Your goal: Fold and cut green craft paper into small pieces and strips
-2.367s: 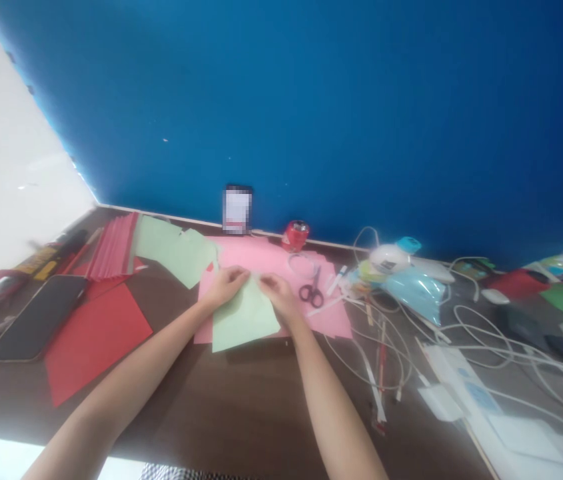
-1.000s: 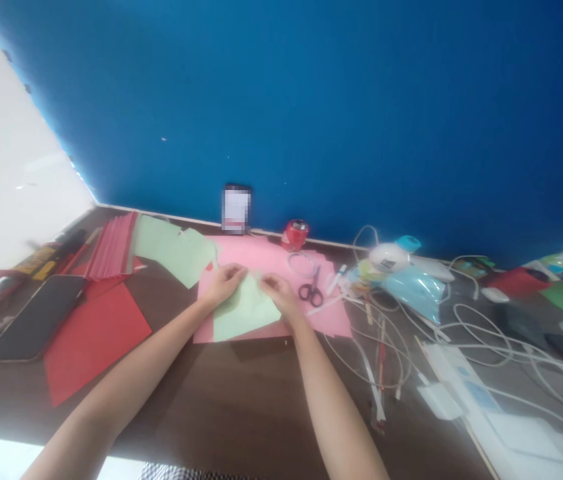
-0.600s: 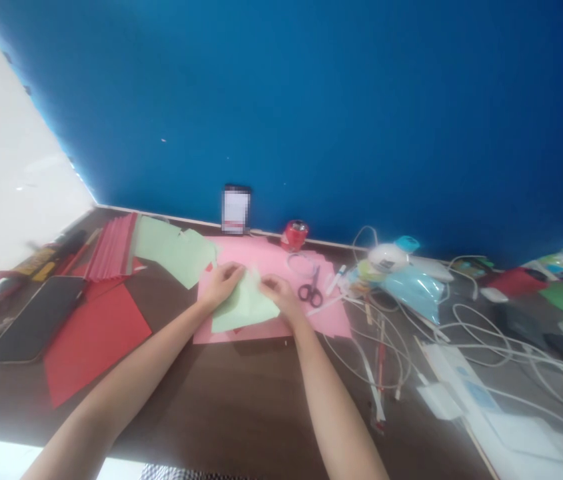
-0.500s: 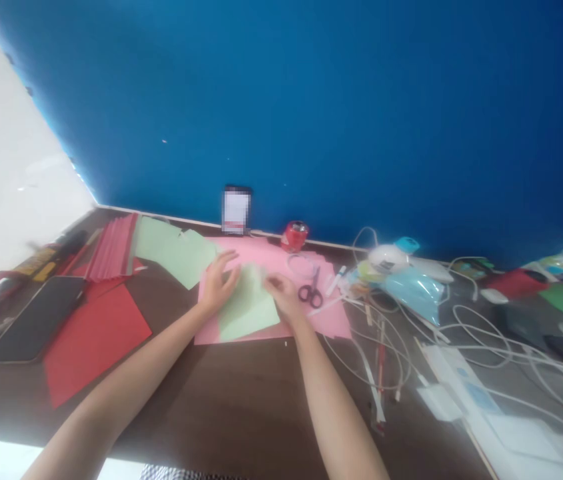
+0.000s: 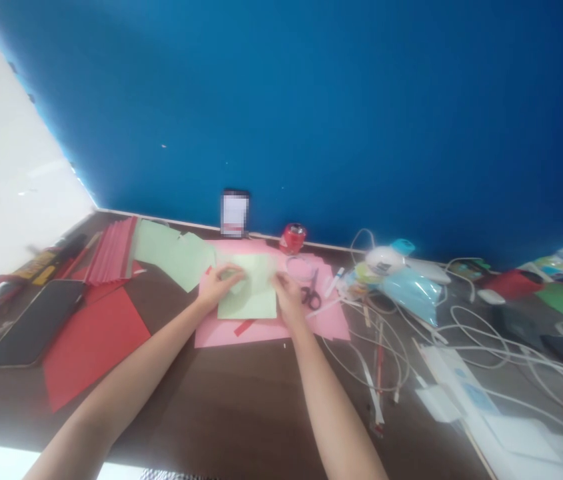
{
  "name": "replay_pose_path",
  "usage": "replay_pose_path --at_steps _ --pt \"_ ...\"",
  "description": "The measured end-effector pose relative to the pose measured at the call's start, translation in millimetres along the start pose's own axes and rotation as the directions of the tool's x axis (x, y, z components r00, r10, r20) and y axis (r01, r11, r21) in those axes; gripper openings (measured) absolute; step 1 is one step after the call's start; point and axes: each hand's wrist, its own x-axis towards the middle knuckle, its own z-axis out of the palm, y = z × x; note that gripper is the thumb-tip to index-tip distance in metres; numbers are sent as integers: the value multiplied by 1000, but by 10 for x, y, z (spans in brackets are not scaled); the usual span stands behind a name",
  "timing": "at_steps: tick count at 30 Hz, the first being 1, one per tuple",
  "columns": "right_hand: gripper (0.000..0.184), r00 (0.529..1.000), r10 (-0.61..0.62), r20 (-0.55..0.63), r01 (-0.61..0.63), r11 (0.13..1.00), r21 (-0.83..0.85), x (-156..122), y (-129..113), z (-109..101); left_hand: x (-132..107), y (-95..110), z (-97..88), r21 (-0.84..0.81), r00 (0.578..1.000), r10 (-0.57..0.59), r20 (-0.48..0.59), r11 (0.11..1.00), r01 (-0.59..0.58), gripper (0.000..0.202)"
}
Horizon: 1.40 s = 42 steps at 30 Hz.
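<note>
A squarish sheet of light green paper [image 5: 248,297] is between my hands, over pink paper [image 5: 281,331] on the dark desk. My left hand [image 5: 218,285] grips its left side, fingers curled over the upper left part. At the right edge my right hand [image 5: 287,293] pinches the sheet between thumb and fingers. A small red strip [image 5: 244,327] shows just below the green sheet. Dark-handled scissors [image 5: 313,300] lie right beside my right hand, partly hidden by it. Behind them is a roll of clear tape [image 5: 301,268].
A red round container [image 5: 292,238] and a propped phone [image 5: 234,215] stand by the blue wall. Leftward lie more green paper [image 5: 174,253], pleated pink paper [image 5: 112,252], red paper [image 5: 98,347] and a dark phone [image 5: 36,325]. White cables [image 5: 486,343] tangle on the right.
The green sheet has turned from a tilted position to nearly square with the desk edge. The red strip has come into view below it. My right hand has moved slightly right.
</note>
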Motion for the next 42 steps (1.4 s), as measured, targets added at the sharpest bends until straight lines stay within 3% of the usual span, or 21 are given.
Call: replay_pose_path --at_steps 3,17,28,42 --pt "27 1000 20 -13 -20 1000 -10 3 -22 22 -5 5 7 30 997 -63 49 998 61 21" --pt "25 1000 -10 -24 10 1000 -1 25 39 21 30 -49 -2 51 987 -161 -24 986 162 28" --pt "24 999 33 4 -33 999 17 46 38 23 50 -105 4 66 991 -116 -62 991 120 27" --pt "32 1000 29 -11 -29 998 60 44 30 39 54 -91 -4 59 988 -140 -61 988 144 29"
